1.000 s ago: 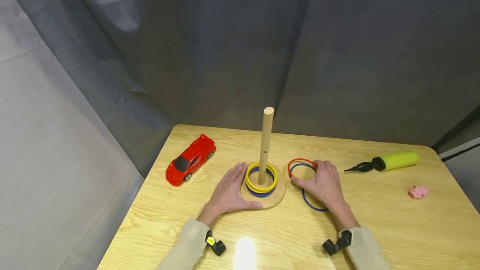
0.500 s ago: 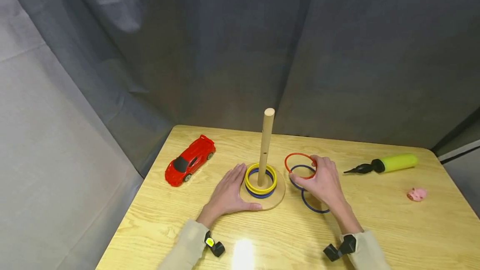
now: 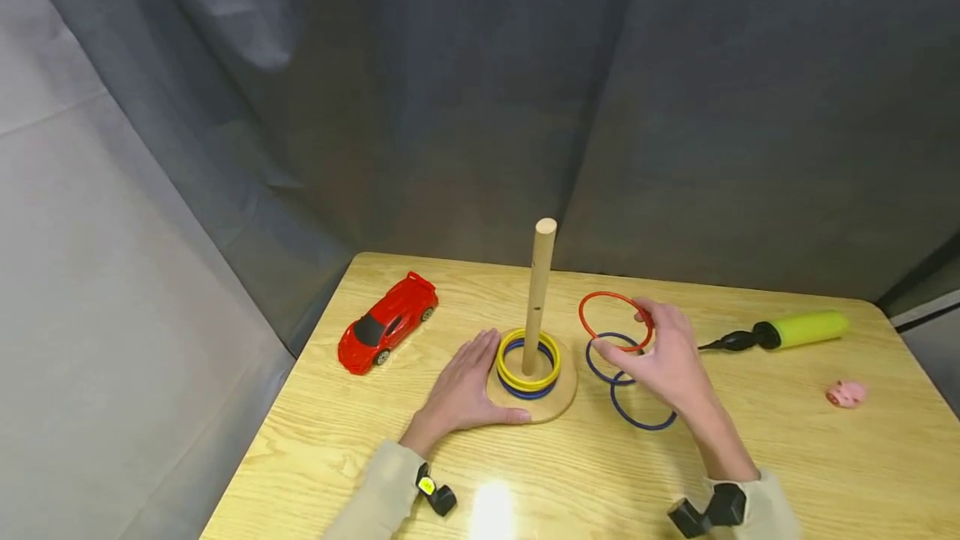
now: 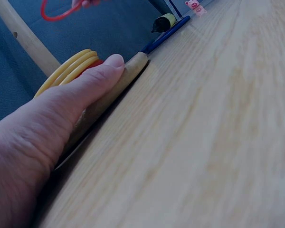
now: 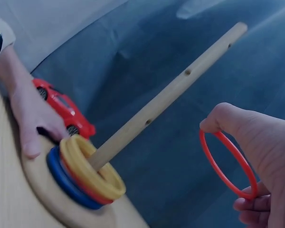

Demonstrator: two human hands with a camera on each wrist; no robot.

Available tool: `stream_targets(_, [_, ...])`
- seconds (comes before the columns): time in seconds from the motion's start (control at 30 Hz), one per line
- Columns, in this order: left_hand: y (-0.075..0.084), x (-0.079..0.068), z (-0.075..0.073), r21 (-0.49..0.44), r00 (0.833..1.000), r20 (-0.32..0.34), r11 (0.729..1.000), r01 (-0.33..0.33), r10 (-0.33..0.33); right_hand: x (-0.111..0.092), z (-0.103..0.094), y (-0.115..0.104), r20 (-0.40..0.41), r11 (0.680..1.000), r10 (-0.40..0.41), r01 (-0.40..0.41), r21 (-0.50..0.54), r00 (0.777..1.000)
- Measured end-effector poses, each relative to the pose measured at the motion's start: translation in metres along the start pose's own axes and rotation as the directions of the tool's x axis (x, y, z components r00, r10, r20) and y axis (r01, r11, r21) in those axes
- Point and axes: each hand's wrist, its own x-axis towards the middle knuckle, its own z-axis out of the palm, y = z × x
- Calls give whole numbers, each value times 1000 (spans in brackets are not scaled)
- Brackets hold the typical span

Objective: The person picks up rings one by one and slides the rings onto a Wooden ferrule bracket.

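My left hand [image 3: 472,386] rests along the near left edge of a round wooden base [image 3: 567,390], fingers straight and thumb laid along the rim. From this base rises an upright wooden peg [image 3: 539,298]. Around its foot lie yellow rings [image 3: 557,365] over a blue ring [image 3: 527,396]; a strip of red [image 5: 102,199] shows between them in the right wrist view. Right of the peg, my right hand [image 3: 671,357] pinches a red ring [image 3: 583,315] between thumb and fingers, raised off the table. Below it are two overlapping blue rings [image 3: 645,427].
A red toy car [image 3: 386,323] stands at the back left of the table. Over to the right lie a green hand pump [image 3: 810,329] with a black nozzle and a small pink toy pig [image 3: 847,394]. Dark curtain [image 3: 465,107] hangs behind the table's back edge.
My right hand has lifted the red ring up off the blue rings. The left hand has stayed on the wooden base.
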Motion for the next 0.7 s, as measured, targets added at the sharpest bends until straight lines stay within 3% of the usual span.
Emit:
stream_targets(0.3, [-1, -1, 2, 5, 1000, -3, 1000, 1, -1, 12, -32, -24, 1, 997, -47, 47, 69, 999])
stream_targets(0.7, [-2, 0, 2, 6, 1000, -9, 1000, -11, 11, 28, -67, -73, -118, 968, -183, 200, 150, 976])
